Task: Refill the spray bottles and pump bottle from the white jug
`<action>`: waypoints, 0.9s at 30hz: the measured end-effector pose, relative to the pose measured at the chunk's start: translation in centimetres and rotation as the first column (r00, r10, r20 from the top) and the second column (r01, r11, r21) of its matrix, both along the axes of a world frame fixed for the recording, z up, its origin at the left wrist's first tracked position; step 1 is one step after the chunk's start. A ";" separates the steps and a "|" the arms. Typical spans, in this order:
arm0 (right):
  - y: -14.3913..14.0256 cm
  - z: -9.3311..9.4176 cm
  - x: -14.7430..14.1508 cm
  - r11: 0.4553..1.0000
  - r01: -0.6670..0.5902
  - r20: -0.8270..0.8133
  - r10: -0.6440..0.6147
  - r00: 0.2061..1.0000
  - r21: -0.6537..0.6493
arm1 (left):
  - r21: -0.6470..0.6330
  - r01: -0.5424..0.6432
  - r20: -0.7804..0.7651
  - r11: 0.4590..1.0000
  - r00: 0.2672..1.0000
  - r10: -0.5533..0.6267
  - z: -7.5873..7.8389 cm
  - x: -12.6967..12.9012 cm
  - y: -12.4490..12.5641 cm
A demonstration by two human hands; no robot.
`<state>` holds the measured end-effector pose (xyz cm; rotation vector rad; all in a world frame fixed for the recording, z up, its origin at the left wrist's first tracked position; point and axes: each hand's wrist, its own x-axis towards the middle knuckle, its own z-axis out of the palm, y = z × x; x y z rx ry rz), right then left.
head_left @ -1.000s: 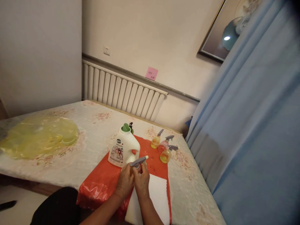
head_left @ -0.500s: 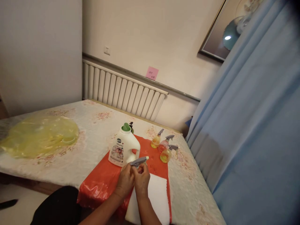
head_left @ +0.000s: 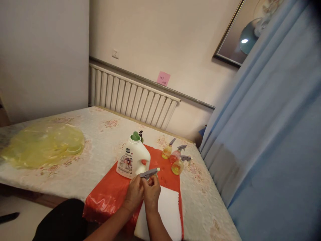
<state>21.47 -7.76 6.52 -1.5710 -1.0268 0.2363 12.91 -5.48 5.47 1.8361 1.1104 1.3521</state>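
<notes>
Both hands are closed around a spray bottle [head_left: 149, 173] with a grey trigger head and a pale nozzle that points right. My left hand [head_left: 135, 191] grips it from the left, just below the head. From the right, my right hand [head_left: 152, 193] has its fingers bent at the neck. The hands cover most of the bottle's body. Right behind them stands a white detergent jug [head_left: 131, 157] with a green inner spout and a printed label. Jug and hands are over a red plastic sheet [head_left: 107, 197], and a white cloth [head_left: 168, 207] lies under my right forearm.
Small spray bottles, two yellow [head_left: 177, 167] and one pink [head_left: 175, 156], stand at the right. A dark-topped bottle [head_left: 140, 134] is partly hidden behind the jug. A yellow plastic bag [head_left: 42, 144] lies at the left on the flowered tablecloth [head_left: 100, 134]. A blue curtain [head_left: 263, 134] hangs at the right.
Almost nothing differs. The whole view has shifted very slightly, and both hands keep their grip on the spray bottle in the same place.
</notes>
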 end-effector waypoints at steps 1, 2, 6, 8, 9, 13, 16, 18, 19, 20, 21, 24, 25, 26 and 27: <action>0.0 0.0 -0.1 1.000 0.007 -0.005 -0.007 1.000 -0.004 | -0.002 0.003 0.003 1.000 1.000 -0.003 0.0 0.0 0.0; 0.0 0.1 -0.1 1.000 0.006 -0.004 -0.006 1.000 -0.007 | -0.005 0.005 0.005 1.000 1.000 -0.005 0.1 -0.1 0.0; -0.3 0.6 0.3 0.997 -0.073 0.039 0.073 0.997 0.000 | -0.012 0.024 0.014 1.000 1.000 -0.024 0.2 -0.1 -0.1; -0.6 0.8 0.6 0.992 -0.122 0.063 0.122 0.991 0.006 | -0.015 0.033 0.019 0.999 0.999 -0.033 0.3 -0.1 -0.1; -0.7 0.9 0.7 0.990 -0.138 0.070 0.137 0.988 0.006 | -0.018 0.035 0.022 0.999 0.999 -0.035 0.3 -0.1 -0.1; -0.7 0.9 0.7 0.992 -0.127 0.066 0.127 0.990 -0.007 | -0.028 0.033 0.022 0.999 0.999 -0.033 0.2 0.1 -0.1; -0.6 0.5 0.1 0.998 -0.055 0.036 0.056 0.998 -0.020 | -0.040 0.033 0.019 0.999 0.999 -0.033 -0.1 0.1 -0.1; -0.4 0.2 -0.3 1.000 -0.003 0.010 0.003 1.000 -0.030 | -0.055 0.027 0.017 0.998 1.000 -0.026 -0.2 0.1 -0.1; -0.4 0.1 -0.5 0.999 0.016 -0.002 -0.016 1.000 -0.034 | -0.061 0.023 0.015 0.998 1.000 -0.022 -0.3 0.1 -0.1; -0.3 0.0 -0.6 0.999 0.028 -0.010 -0.029 1.000 -0.037 | -0.065 0.021 0.012 0.998 1.000 -0.020 -0.3 0.1 0.0; -0.2 0.0 -0.7 0.999 0.033 -0.014 -0.033 0.999 -0.038 | -0.067 0.021 0.009 0.998 1.000 -0.020 -0.3 0.0 0.0; -0.2 0.2 -0.5 0.999 0.003 -0.002 -0.003 1.000 -0.033 | -0.065 0.028 0.001 0.997 1.000 -0.028 -0.2 -0.1 0.0; -0.3 0.3 -0.3 0.999 -0.020 0.010 0.020 1.000 -0.027 | -0.063 0.032 0.001 0.998 0.999 -0.032 -0.2 -0.1 0.0; -0.4 0.5 0.0 0.999 -0.048 0.023 0.048 0.999 -0.019 | -0.060 0.037 0.000 0.997 0.999 -0.037 -0.1 -0.2 0.0; -0.5 0.6 0.2 0.997 -0.078 0.038 0.079 0.996 -0.009 | -0.057 0.040 0.001 0.998 0.999 -0.040 0.0 -0.2 -0.1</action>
